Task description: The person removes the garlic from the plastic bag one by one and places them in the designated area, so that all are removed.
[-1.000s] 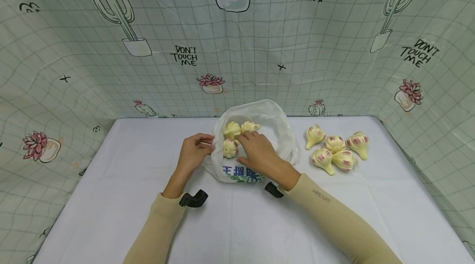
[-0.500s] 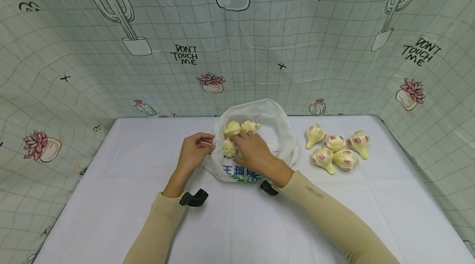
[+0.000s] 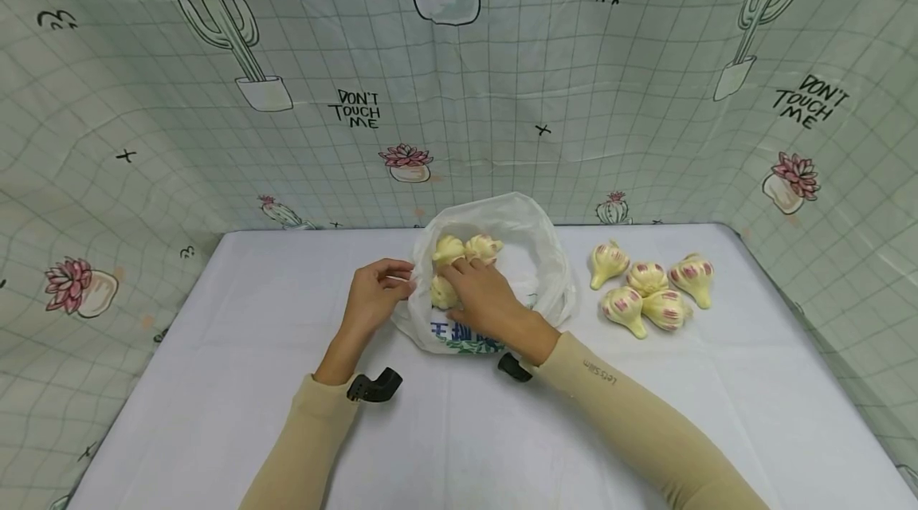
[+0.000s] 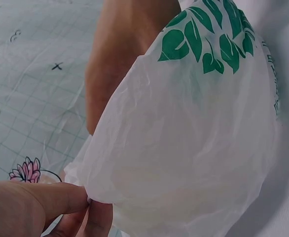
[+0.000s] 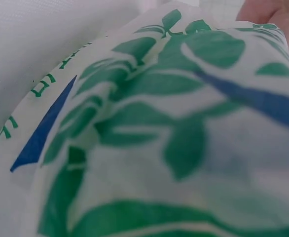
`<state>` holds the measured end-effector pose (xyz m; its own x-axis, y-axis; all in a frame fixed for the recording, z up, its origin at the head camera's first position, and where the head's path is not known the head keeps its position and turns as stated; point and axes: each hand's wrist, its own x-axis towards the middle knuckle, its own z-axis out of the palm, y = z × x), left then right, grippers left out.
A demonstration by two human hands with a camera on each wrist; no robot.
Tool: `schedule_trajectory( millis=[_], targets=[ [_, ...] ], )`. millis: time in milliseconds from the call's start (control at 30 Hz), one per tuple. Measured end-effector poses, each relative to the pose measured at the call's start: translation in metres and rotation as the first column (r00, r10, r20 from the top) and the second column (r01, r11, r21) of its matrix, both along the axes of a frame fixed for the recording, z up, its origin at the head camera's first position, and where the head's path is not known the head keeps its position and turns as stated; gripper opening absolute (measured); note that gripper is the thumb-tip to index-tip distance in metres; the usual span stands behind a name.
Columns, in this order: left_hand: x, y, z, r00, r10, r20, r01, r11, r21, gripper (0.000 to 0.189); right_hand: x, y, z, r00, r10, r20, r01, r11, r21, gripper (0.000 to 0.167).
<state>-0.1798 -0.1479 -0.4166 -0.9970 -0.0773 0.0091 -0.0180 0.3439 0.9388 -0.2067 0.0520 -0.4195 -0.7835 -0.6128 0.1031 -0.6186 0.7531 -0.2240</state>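
Note:
A white plastic bag (image 3: pixel 538 255) with green leaf print and blue lettering lies with its mouth spread wide. My left hand (image 3: pixel 373 295) pinches the bag's left edge between thumb and fingers, as the left wrist view shows at the plastic (image 4: pixel 184 138). Inside the bag, my right hand (image 3: pixel 491 299) holds the nearest garlic bulb (image 3: pixel 443 293), its fingers over the top and the thumb on the near side. Two more garlic bulbs, one on the left (image 3: pixel 449 248) and one on the right (image 3: pixel 484 245), sit just behind it. Printed plastic (image 5: pixel 149 113) hides the right fingers from the right wrist camera.
Several garlic bulbs with purple streaks (image 3: pixel 648 279) lie grouped on the white tablecloth (image 3: pixel 430 446), right of the bag. A grid-patterned curtain (image 3: pixel 459 111) with cactus drawings stands behind and at both sides.
My right hand has shifted left inside the bag and closed over the nearest garlic bulb, which has moved slightly toward me. The left hand has stayed at the bag's edge.

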Motion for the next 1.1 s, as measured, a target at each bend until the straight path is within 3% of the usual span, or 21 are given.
schedule_trajectory(
  millis=[300, 500, 833, 1100],
  targets=[
    [-0.001, 0.002, 0.001, 1.000, 0.001, -0.002, -0.001, 1.000, 0.004, 0.026, 0.001, 0.004, -0.004, 1.000, 0.009, -0.016, -0.010, 0.999, -0.049, 0.047],
    [0.000, 0.003, 0.000, 1.000, 0.002, 0.004, -0.002, 1.000, 0.019, 0.026, 0.003, 0.003, -0.008, 1.000, 0.004, 0.001, -0.004, 0.999, -0.032, 0.047],
    [0.002, 0.001, -0.001, 1.000, 0.013, 0.002, -0.013, 1.000, 0.009, 0.026, 0.008, 0.001, -0.007, 0.999, -0.010, -0.036, 0.009, 1.000, -0.023, 0.029],
    [0.002, 0.000, 0.000, 1.000, 0.014, -0.005, -0.014, 1.000, 0.017, 0.026, 0.010, 0.004, -0.004, 0.999, -0.035, -0.001, 0.035, 0.999, 0.017, 0.031]
  ],
)
